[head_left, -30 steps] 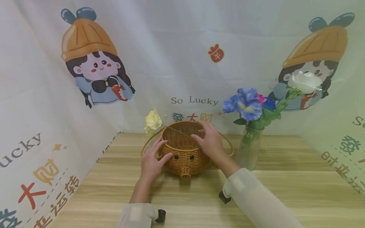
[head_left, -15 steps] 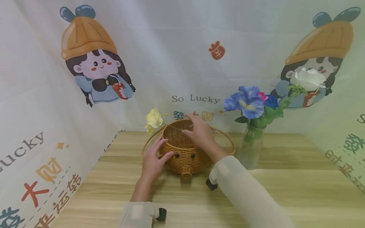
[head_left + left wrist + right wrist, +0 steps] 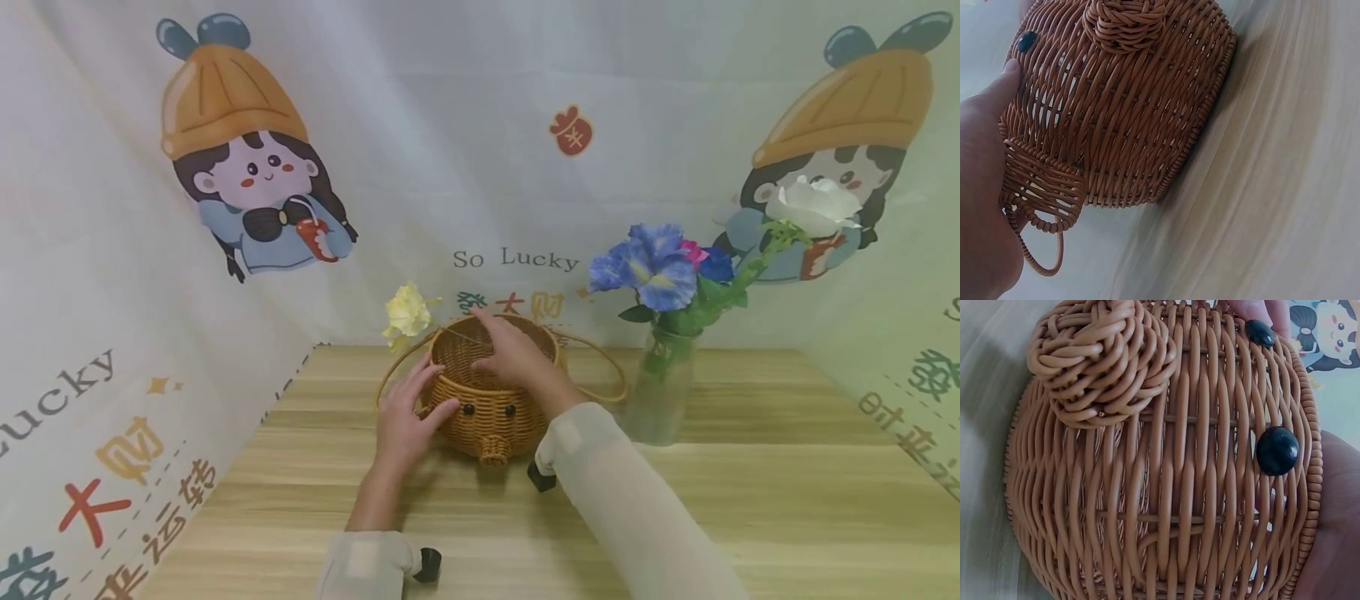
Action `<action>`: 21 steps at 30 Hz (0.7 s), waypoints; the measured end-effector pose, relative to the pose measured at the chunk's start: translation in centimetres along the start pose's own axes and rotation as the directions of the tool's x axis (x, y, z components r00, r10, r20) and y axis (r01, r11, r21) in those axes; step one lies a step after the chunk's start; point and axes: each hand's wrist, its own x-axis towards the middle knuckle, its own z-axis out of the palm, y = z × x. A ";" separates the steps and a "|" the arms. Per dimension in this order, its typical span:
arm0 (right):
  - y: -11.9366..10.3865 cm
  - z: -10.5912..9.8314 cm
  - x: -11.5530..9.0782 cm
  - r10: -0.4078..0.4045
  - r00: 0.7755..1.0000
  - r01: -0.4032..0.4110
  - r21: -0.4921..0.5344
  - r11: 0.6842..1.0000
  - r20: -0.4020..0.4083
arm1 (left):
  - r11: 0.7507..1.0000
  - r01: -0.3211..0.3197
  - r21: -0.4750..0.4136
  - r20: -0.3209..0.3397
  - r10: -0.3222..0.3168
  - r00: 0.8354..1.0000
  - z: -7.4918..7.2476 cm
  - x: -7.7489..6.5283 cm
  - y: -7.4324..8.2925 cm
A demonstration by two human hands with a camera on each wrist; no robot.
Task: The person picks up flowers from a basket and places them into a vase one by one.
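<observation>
A brown wicker basket (image 3: 459, 433) with black bead eyes and a woven snout stands upright on the table. My left hand (image 3: 405, 421) grips its left side, thumb on the front below the rim. In the left wrist view the thumb lies near one eye, and a woven ear (image 3: 1047, 181) sticks out beside the palm. My right hand (image 3: 513, 354) reaches over the basket's opening, thumb and index finger spread apart. A yellow flower (image 3: 407, 311) leans out over the left rim, its thin stem running into the basket towards my right fingers. The remaining right fingers are hidden.
A glass vase (image 3: 660, 408) stands to the basket's right, holding blue flowers (image 3: 652, 271), a pink one and a white flower (image 3: 817, 204) that leans right. The basket's handle loop (image 3: 618, 375) lies folded down towards the vase. A printed curtain hangs behind the wooden table (image 3: 750, 483).
My right hand has moved left from the basket's right rim, over the opening and towards the flower's stem. My left hand stays on the basket's left side.
</observation>
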 end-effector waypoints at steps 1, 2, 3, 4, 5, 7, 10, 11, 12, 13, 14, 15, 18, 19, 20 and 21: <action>0.0 0.0 0.1 0.001 1.000 -0.001 0.000 1.000 0.020 | 1.000 -0.006 0.006 -0.001 0.006 1.000 0.0 0.0 0.0; 0.0 0.0 0.1 0.002 0.999 -0.002 0.003 1.000 0.042 | 1.000 -0.009 0.009 -0.002 0.009 1.000 -0.1 0.0 0.0; 0.0 0.0 0.2 -0.001 0.998 0.000 0.010 1.000 0.060 | 1.000 -0.011 0.012 -0.003 0.011 1.000 -0.1 0.1 0.0; 0.0 0.0 0.2 -0.001 0.997 -0.001 0.022 1.000 0.080 | 1.000 -0.012 0.012 -0.004 0.012 1.000 -0.1 0.1 0.0; 0.0 0.0 0.3 -0.002 0.995 -0.001 0.031 1.000 0.101 | 1.000 -0.011 0.010 -0.005 0.011 1.000 -0.1 0.0 0.1; 0.0 0.0 0.4 -0.008 0.991 0.002 0.044 0.999 0.135 | 1.000 -0.011 0.010 -0.009 0.011 1.000 -0.1 0.0 0.0; 0.1 0.1 0.6 -0.010 0.986 0.001 0.057 0.998 0.165 | 1.000 -0.012 0.005 -0.011 0.012 1.000 -0.1 -0.1 0.0; 0.1 0.1 0.6 -0.012 0.985 0.001 0.061 0.998 0.170 | 1.000 -0.015 0.005 -0.013 0.015 1.000 -0.1 -0.1 0.0; 0.2 0.2 0.7 -0.013 0.985 0.001 0.066 0.998 0.175 | 1.000 -0.018 0.005 -0.013 0.018 1.000 -0.1 0.0 -0.1; 0.2 0.2 0.7 -0.012 0.984 0.000 0.068 0.998 0.179 | 1.000 -0.022 0.004 -0.015 0.022 1.000 -0.1 0.0 -0.1; 0.2 0.3 0.8 -0.011 0.982 -0.003 0.077 0.997 0.186 | 1.000 -0.025 0.004 -0.017 0.025 1.000 -0.1 0.0 -0.1; 0.3 0.3 0.8 -0.010 0.981 -0.005 0.077 0.997 0.193 | 1.000 -0.030 0.005 -0.019 0.030 0.999 -0.1 0.0 -0.1; 0.3 0.4 1.0 -0.002 0.978 -0.014 0.075 0.997 0.208 | 0.999 -0.036 0.010 -0.021 0.037 0.999 -0.2 0.0 -0.1; 0.3 0.4 1.1 0.001 0.978 -0.016 0.067 0.998 0.211 | 0.999 -0.038 0.012 -0.021 0.038 0.999 -0.2 0.0 -0.1; 0.3 0.5 1.1 0.003 0.977 -0.016 0.060 0.998 0.213 | 0.999 -0.038 0.012 -0.021 0.039 0.999 -0.2 0.0 -0.1; 0.3 0.5 1.2 0.003 0.977 -0.014 0.050 0.999 0.213 | 0.999 -0.038 0.011 -0.021 0.038 0.999 -0.2 0.0 -0.2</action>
